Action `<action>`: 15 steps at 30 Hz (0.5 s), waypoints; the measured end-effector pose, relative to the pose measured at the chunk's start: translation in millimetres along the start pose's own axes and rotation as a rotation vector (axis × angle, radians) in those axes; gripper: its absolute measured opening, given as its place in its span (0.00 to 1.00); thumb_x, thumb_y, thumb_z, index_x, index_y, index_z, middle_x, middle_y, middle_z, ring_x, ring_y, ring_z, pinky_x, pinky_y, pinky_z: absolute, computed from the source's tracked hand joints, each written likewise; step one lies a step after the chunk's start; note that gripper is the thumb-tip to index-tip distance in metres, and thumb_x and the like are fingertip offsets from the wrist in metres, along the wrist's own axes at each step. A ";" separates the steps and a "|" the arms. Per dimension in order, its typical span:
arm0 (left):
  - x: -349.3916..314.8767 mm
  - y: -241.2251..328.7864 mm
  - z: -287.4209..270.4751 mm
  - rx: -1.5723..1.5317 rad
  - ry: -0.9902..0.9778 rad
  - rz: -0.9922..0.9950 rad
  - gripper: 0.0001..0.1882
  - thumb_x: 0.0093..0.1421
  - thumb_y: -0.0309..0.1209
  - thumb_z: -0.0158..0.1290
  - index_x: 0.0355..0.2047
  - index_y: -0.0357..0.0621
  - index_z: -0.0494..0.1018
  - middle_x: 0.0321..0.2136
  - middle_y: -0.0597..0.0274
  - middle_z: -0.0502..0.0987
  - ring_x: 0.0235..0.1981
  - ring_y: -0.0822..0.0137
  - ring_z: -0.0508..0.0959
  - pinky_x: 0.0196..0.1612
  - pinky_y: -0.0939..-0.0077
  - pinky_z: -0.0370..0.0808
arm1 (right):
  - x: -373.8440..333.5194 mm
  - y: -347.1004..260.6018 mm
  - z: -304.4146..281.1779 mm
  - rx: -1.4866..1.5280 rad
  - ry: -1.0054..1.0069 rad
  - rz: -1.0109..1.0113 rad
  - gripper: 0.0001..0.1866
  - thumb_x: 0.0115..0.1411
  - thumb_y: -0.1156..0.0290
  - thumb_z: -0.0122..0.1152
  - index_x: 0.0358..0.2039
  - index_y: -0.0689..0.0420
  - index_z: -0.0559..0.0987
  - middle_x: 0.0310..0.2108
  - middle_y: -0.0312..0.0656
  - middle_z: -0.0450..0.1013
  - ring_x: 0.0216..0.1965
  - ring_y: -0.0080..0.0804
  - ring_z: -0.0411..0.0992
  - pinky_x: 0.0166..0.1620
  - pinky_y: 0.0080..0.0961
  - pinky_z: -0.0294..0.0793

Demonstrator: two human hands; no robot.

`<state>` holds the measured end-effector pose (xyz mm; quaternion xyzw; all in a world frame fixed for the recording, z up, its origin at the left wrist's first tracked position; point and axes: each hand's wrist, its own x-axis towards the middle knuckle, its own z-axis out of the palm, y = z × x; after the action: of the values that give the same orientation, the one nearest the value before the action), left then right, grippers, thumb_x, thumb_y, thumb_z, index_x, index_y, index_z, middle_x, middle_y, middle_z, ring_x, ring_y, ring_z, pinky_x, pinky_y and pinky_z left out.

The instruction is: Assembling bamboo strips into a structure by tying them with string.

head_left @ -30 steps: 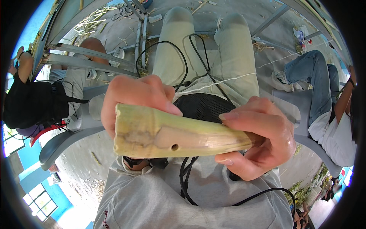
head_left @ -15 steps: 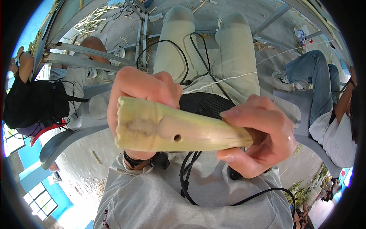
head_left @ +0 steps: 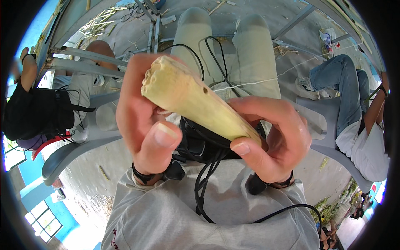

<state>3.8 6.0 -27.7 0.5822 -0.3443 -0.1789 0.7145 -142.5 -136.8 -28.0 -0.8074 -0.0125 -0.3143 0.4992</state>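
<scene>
A tapered, pale yellow-green stalk piece is held up in front of my lap. Its wide end is ragged and faces the upper left. A small dark hole shows on its upper side. My right hand grips the narrow end, thumb on the near side and fingers on the far side. Around the wide end, my left hand has its fingers curled behind the stalk, mostly hidden by it. The left thumb stands off the surface, below the stalk. Black cables hang under it, against my shirt.
Metal frames stand ahead on both sides of my legs. A white string crosses over my thigh. Seated people are close by, one with a black bag at left, another in jeans at right. Stalk scraps litter the floor.
The stalk piece has turned and tilted, its wide end rising to the upper left and its hole moving to the upper side. My left thumb has come into view below it.
</scene>
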 end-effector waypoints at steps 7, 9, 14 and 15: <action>19.1 -10.9 -9.0 -0.261 -0.124 -0.201 0.26 0.68 0.46 0.48 0.51 0.34 0.66 0.40 0.57 0.70 0.31 0.73 0.68 0.30 0.80 0.68 | 12.6 15.2 8.3 0.519 0.016 0.060 0.24 0.63 0.65 0.61 0.50 0.74 0.74 0.32 0.54 0.79 0.26 0.30 0.77 0.33 0.24 0.76; 22.0 -17.8 -7.2 -0.448 -0.113 -0.354 0.25 0.68 0.47 0.47 0.51 0.35 0.67 0.38 0.59 0.69 0.30 0.74 0.67 0.30 0.80 0.66 | 13.8 15.3 8.7 0.548 0.021 -0.153 0.22 0.65 0.68 0.61 0.52 0.73 0.73 0.39 0.58 0.78 0.27 0.32 0.78 0.34 0.26 0.78; 26.3 -39.5 1.3 -0.350 -0.108 -0.459 0.23 0.69 0.47 0.46 0.49 0.37 0.68 0.33 0.64 0.67 0.28 0.76 0.64 0.29 0.81 0.61 | 23.5 7.4 -18.4 0.136 -0.098 0.007 0.21 0.59 0.77 0.69 0.51 0.69 0.75 0.56 0.58 0.70 0.43 0.32 0.78 0.42 0.25 0.79; 27.8 -42.9 2.2 -0.356 -0.107 -0.476 0.23 0.69 0.48 0.46 0.48 0.38 0.68 0.31 0.65 0.67 0.27 0.76 0.63 0.29 0.81 0.60 | 26.6 7.1 -20.1 0.038 -0.088 -0.087 0.21 0.58 0.78 0.68 0.51 0.69 0.75 0.54 0.56 0.72 0.41 0.30 0.78 0.42 0.25 0.79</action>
<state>27.9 -24.9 -60.6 0.5018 -0.1984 -0.4294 0.7242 -128.8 -164.5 -13.7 -0.8094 -0.0755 -0.2995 0.4994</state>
